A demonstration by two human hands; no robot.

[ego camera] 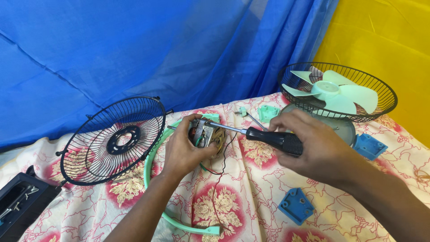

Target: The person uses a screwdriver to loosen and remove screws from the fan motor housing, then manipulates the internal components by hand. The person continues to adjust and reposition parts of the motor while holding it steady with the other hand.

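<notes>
**Technician A:** The left hand (182,150) is wrapping around the small fan motor (207,134), fingers curled over its top and thumb pressing from below, holding it just above the floral-cloth tabletop (251,197). The right hand (313,150) is closing around the black handle of the screwdriver (268,138), whose shaft is running leftward and meeting the motor's upper edge.

**Technician B:** What is making this step go well?

**Technician A:** In my judgement, keeping the shaft in line with the fastener while the left hand is bracing the motor against twisting. The exact seat of the tip is too small to confirm. The wires (215,172) hanging below the motor are staying clear of the blade; they should be kept that way.

**Technician B:** And the surrounding parts?

**Technician A:** The green ring (151,168) is lying under the left wrist, the black rear grille (114,141) is leaning just beside it, and the front grille holding the pale fan blade (333,94) is sitting well apart to the right. Blue plastic brackets (295,205) are lying near the right forearm.
</notes>
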